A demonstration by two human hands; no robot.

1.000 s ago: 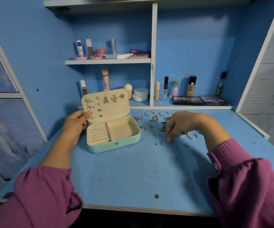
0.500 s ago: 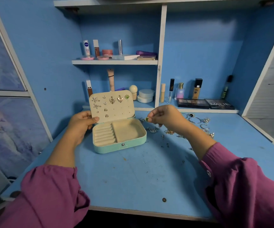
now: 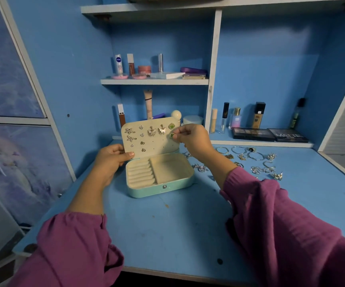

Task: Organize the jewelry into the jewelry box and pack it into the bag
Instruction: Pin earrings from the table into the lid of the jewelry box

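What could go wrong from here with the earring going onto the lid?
1. The right hand pinches the small green earring by its edge at the lid panel; a slipped grip could drop it into the open jewelry box or onto the desk.
2. Only the left hand braces the lid; pushing the post in could tip it back.
3. The right forearm hangs over loose jewelry and could sweep it.

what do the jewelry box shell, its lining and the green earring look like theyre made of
Jewelry box shell: mint green, smooth with a slight sheen and a metal snap, likely faux leather over a hard case. Lining: cream, matte and soft-looking, with padded ring rolls, probably velvet or suede-like fabric. Green earring, pinched by the right hand: a glossy green stone or glass in a pale metal frame; too small to tell which.
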